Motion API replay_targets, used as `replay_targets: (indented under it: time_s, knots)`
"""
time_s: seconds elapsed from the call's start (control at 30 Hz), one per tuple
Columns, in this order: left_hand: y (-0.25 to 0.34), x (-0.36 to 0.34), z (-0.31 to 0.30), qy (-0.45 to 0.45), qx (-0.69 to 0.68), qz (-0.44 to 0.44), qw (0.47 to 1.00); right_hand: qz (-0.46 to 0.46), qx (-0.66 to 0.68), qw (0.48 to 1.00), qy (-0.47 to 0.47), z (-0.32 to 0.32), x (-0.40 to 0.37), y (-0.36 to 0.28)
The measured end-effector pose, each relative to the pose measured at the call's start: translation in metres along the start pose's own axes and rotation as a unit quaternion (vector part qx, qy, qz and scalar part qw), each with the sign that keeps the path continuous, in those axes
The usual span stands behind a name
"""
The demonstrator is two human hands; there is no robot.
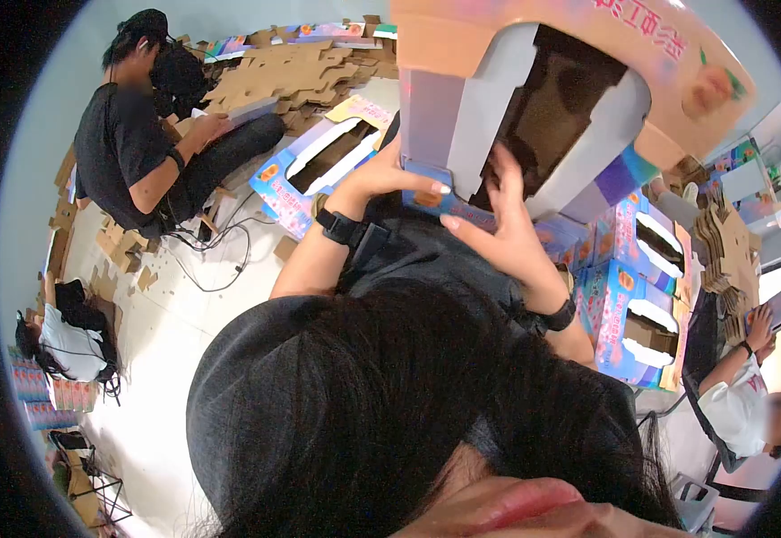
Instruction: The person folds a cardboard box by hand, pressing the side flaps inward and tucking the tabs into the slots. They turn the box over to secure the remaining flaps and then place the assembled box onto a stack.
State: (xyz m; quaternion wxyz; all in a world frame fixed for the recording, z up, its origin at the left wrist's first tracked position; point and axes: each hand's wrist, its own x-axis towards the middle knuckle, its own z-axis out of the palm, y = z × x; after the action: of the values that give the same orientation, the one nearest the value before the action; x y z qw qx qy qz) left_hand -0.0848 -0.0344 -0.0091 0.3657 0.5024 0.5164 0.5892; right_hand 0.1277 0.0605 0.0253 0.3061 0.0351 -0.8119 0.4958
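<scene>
Held up close to the face in both hands: a printed carton box (552, 99), tan outside with blue and pink print, its window cut-out and dark inside turned toward the camera. Gripped at the lower edge by the left hand (399, 179), fingers curled tight over a small blue flap (426, 195), thumb out of sight behind it. Met from the other side by the right hand (498, 229), half open, fingers spread and reaching up into the window opening, heel of the palm against the lower rim, closed round nothing. Banded in black at each wrist. Looked like the tucking home of that flap. Would have gone best with the left hand holding the box steady and square while the right pressed along the crease rather than on the middle of the panel, so as not to buckle the thin strips framing the window. Better, too, with fingertips kept off the cut edges and no twist put into the box. Flanked on the right by a row of finished boxes (628, 305); backed by a heap of flat cardboard blanks (292, 76), next to a seated person in black (130, 143) busy with another blank.
</scene>
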Motion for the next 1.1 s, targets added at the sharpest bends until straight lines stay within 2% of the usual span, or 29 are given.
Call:
replay_targets:
  time_s: [0.1,0.13,0.17,0.2,0.23,0.27,0.37,0.4,0.47,0.57,0.6,0.7,0.73,0.83,0.87,0.97,1.07,1.1]
  knots:
    - [-0.005,0.005,0.002,0.066,-0.011,0.021,0.998,-0.016,-0.081,0.997,-0.007,-0.019,-0.003,-0.029]
    - [-0.004,0.005,0.005,0.093,-0.017,0.036,0.995,-0.016,-0.074,0.997,0.008,-0.024,-0.005,-0.033]
    - [-0.002,0.006,0.008,0.120,-0.023,0.051,0.991,-0.005,-0.008,0.999,0.037,-0.031,-0.009,-0.034]
    - [0.003,0.007,0.012,0.124,-0.026,0.058,0.990,-0.064,-0.001,0.995,0.077,-0.042,-0.019,-0.021]
    - [0.010,0.008,0.015,0.128,-0.029,0.063,0.989,-0.150,-0.306,0.924,0.172,-0.062,-0.028,-0.017]
    - [0.012,0.008,0.018,0.132,-0.031,0.068,0.988,-0.180,-0.424,0.841,0.283,-0.068,-0.031,-0.017]
    - [0.003,0.019,0.016,0.132,-0.046,0.031,0.990,-0.094,-0.450,0.798,0.390,-0.092,-0.026,0.007]
    - [0.003,0.024,0.015,0.143,-0.035,0.028,0.989,-0.025,-0.386,0.846,0.367,-0.105,-0.026,0.030]
    - [0.002,0.030,0.013,0.133,-0.052,0.018,0.990,0.111,-0.245,0.910,0.315,-0.124,-0.027,0.085]
    - [0.009,0.038,0.013,0.143,-0.039,0.027,0.989,0.253,-0.003,0.925,0.283,-0.120,-0.016,0.089]
    - [0.009,0.038,0.014,0.151,-0.030,0.029,0.988,0.247,0.012,0.923,0.295,-0.117,-0.015,0.085]
    - [-0.014,0.049,0.008,0.205,0.087,0.148,0.964,0.254,0.030,0.923,0.286,-0.120,-0.010,0.093]
    - [-0.011,0.049,0.008,0.279,0.248,0.200,0.906,0.257,0.028,0.919,0.298,-0.119,-0.009,0.094]
    - [0.001,0.036,0.019,0.295,0.376,0.226,0.849,0.237,0.065,0.927,0.283,-0.118,-0.009,0.087]
    - [0.000,0.037,0.019,0.283,0.378,0.243,0.847,0.230,0.070,0.930,0.280,-0.119,-0.011,0.093]
    - [-0.013,0.043,0.021,0.297,0.234,0.221,0.899,0.202,0.105,0.923,0.310,-0.114,-0.015,0.096]
    - [-0.014,0.041,0.018,0.288,0.341,0.244,0.861,0.208,0.080,0.920,0.323,-0.111,-0.021,0.093]
    - [-0.013,0.039,0.019,0.270,0.281,0.226,0.893,0.212,0.076,0.918,0.327,-0.110,-0.022,0.093]
